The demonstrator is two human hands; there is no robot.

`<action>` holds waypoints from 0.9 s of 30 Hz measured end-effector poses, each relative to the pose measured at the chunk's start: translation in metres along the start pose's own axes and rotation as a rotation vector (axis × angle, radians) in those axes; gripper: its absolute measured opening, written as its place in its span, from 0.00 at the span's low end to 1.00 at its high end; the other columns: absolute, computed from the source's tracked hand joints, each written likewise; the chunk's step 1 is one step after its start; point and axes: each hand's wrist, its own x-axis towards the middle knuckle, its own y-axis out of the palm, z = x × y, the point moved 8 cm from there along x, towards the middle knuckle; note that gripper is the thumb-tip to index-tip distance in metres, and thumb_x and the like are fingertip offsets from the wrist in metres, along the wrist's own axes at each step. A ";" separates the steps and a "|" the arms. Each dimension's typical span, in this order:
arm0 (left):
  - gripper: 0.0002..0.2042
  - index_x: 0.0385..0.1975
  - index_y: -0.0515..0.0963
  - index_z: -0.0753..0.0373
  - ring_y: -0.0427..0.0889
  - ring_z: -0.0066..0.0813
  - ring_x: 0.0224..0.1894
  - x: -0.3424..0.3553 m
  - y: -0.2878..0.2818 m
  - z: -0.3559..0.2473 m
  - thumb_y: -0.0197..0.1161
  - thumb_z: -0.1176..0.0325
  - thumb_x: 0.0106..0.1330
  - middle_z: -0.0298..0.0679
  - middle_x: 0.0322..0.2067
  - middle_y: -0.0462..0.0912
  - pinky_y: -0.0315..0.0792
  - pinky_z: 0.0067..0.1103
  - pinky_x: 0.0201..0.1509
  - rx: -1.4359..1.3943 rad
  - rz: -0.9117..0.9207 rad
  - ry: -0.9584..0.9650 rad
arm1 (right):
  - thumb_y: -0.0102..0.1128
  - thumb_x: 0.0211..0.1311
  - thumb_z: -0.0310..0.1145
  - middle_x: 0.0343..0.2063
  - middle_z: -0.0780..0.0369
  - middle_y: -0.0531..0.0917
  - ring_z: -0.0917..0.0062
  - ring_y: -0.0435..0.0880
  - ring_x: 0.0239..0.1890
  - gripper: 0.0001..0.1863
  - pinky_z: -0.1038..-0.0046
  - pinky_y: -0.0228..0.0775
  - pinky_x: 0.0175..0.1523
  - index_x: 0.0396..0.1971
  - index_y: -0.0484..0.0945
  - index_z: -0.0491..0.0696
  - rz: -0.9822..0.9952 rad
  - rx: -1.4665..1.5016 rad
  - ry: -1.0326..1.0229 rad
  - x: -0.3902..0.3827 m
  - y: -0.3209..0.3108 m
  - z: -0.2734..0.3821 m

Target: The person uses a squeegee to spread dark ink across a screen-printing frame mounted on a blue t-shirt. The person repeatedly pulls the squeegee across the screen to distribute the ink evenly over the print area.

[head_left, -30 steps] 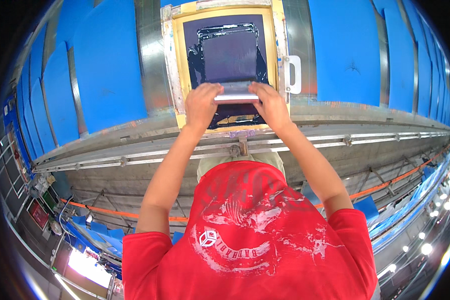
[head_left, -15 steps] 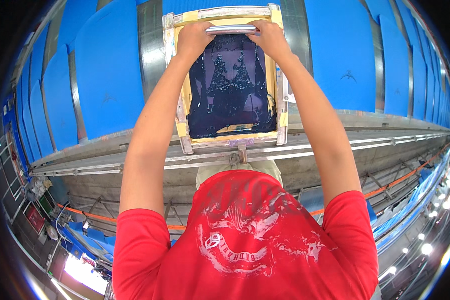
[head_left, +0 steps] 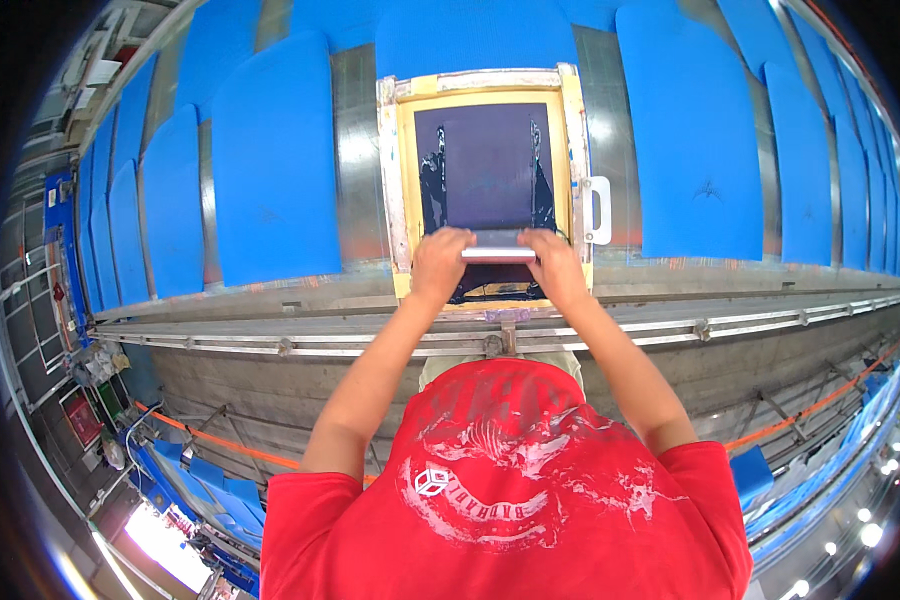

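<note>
A screen-printing frame (head_left: 393, 180) with yellow-taped edges lies in front of me over a blue fabric panel (head_left: 475, 38). My left hand (head_left: 441, 264) and my right hand (head_left: 558, 264) are closed on the two ends of a squeegee (head_left: 498, 254) with a light metal bar. It lies across the near part of the mesh, inside the frame. Behind it the dark mesh (head_left: 488, 160) looks wiped to an even purple. Glossy dark ink (head_left: 433, 190) stays in streaks along both sides, and more shows between the squeegee and the near edge.
More blue panels (head_left: 275, 160) lie in rows on the long metal table (head_left: 356, 150) to both sides. A white handle (head_left: 598, 210) sticks out from the frame's right side. A metal rail (head_left: 630, 334) runs along the table's near edge, in front of my body.
Both hands have drawn the squeegee from the frame's far end toward me. The ink-covered middle of the mesh now looks smooth, with ink left at the sides. The view has shifted slightly.
</note>
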 end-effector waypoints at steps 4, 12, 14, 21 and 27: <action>0.10 0.35 0.82 0.59 0.85 0.37 0.45 -0.014 -0.008 -0.012 0.68 0.76 0.53 0.35 0.39 0.87 0.77 0.32 0.48 0.016 -0.055 0.020 | 0.76 0.49 0.29 0.51 0.56 0.83 0.61 0.83 0.54 0.28 0.62 0.76 0.59 0.53 0.80 0.47 0.070 0.048 -0.056 -0.008 -0.003 0.003; 0.22 0.45 0.84 0.57 0.83 0.39 0.50 -0.020 -0.001 -0.032 0.71 0.80 0.46 0.37 0.44 0.86 0.77 0.32 0.52 -0.013 -0.003 0.064 | 0.64 0.67 0.41 0.37 0.51 0.86 0.55 0.85 0.40 0.16 0.59 0.74 0.47 0.49 0.83 0.49 -0.451 0.132 0.422 0.047 -0.078 -0.162; 0.24 0.47 0.84 0.55 0.82 0.39 0.50 -0.029 -0.007 -0.036 0.71 0.79 0.47 0.36 0.45 0.86 0.77 0.32 0.52 0.034 0.002 0.065 | 0.61 0.69 0.41 0.34 0.49 0.86 0.53 0.86 0.39 0.15 0.58 0.74 0.47 0.48 0.84 0.48 -0.384 0.248 0.499 0.051 -0.064 -0.164; 0.22 0.45 0.86 0.55 0.81 0.39 0.45 -0.055 -0.036 -0.020 0.69 0.80 0.47 0.33 0.45 0.85 0.78 0.30 0.49 -0.129 -0.163 -0.064 | 0.59 0.70 0.40 0.34 0.48 0.88 0.54 0.87 0.39 0.13 0.59 0.74 0.47 0.41 0.87 0.47 -0.563 0.120 0.436 0.062 -0.101 -0.078; 0.26 0.48 0.85 0.52 0.80 0.36 0.44 -0.081 -0.087 0.002 0.70 0.79 0.44 0.31 0.46 0.84 0.78 0.29 0.47 -0.018 -0.156 0.040 | 0.58 0.71 0.38 0.34 0.50 0.88 0.61 0.87 0.36 0.14 0.62 0.74 0.44 0.44 0.86 0.45 -0.559 0.151 0.302 0.104 -0.034 0.028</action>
